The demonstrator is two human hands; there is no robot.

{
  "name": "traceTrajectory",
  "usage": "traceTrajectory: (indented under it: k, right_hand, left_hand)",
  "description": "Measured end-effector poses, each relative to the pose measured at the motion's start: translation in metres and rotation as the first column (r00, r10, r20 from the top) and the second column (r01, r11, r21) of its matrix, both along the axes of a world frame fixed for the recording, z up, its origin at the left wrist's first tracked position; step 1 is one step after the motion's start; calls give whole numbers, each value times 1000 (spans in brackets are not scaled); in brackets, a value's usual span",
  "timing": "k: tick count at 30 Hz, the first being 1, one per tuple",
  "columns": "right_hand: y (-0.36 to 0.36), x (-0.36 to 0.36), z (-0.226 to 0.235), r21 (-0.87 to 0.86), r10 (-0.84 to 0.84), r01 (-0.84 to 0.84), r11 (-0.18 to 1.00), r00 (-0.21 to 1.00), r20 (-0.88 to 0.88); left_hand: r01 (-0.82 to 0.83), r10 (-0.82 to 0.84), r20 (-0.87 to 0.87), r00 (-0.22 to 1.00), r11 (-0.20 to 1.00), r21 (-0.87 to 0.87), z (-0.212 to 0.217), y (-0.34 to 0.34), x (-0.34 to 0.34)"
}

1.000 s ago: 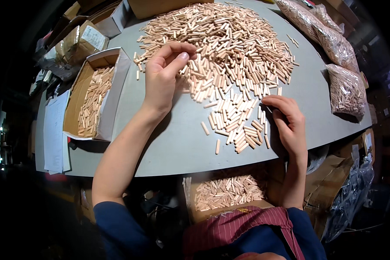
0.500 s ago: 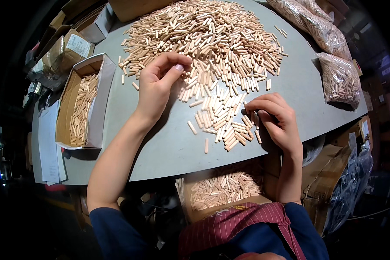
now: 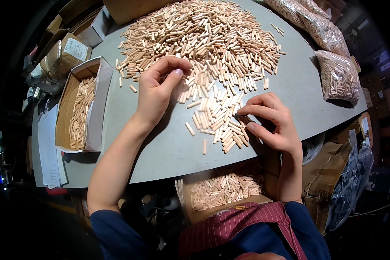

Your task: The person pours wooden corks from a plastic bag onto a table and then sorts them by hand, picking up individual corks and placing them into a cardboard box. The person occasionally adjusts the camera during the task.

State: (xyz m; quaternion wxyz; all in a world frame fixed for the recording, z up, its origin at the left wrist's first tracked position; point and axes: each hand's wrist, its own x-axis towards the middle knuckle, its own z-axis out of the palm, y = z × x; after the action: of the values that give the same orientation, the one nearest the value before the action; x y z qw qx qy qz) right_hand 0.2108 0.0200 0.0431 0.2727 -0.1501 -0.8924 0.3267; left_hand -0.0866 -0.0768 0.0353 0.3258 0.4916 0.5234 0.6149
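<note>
Short pale wooden dowels (image 3: 190, 34) lie in a big heap at the back of the grey table, and a looser spread of dowels (image 3: 223, 115) reaches forward from it. At the heap's near left edge is my left hand (image 3: 157, 89), its fingers curled toward the thumb; what they hold, if anything, is hidden. My right hand (image 3: 273, 123) hovers at the right side of the loose spread. Its thumb and index finger are bent and apart, close to the nearest dowels, with no dowel clearly held between them.
An open cardboard box (image 3: 100, 104) partly filled with dowels stands at left beside paper sheets (image 3: 49, 147). Clear bags of dowels (image 3: 339, 78) line the right edge. Below the table's front edge, another carton holds dowels (image 3: 225, 190). Flattened cardboard (image 3: 325, 169) is at lower right.
My right hand has shifted slightly left, and its thumb and index finger have spread farther apart. My left hand stays almost where it was. The whole view has tilted slightly.
</note>
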Motion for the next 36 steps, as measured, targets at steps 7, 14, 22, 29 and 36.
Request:
traceTrajectory:
  k: [7,14,22,29,36]
  right_hand:
    - [0,-3,-4,31,10,-10,999,1000,3]
    - [3,0,3,-64,89,-90,994,996,-21]
    - [-16,-1,-2,-493,4,-187,850,937,-349]
    - [-33,-12,-7,-485,-16,-239,842,886,-463]
    - [-41,-15,-3,-489,-53,-169,856,912,-408]
  left_hand:
    - [-6,7,-53,999,1000,27,2,-2,7]
    - [102,-100,-93,991,995,15,11,-12,24]
    - [198,-160,-411,897,979,51,18,-28,53]
    - [309,-216,-481,850,943,122,14,-34,67]
    - [278,-204,-511,835,958,72,12,-35,66]
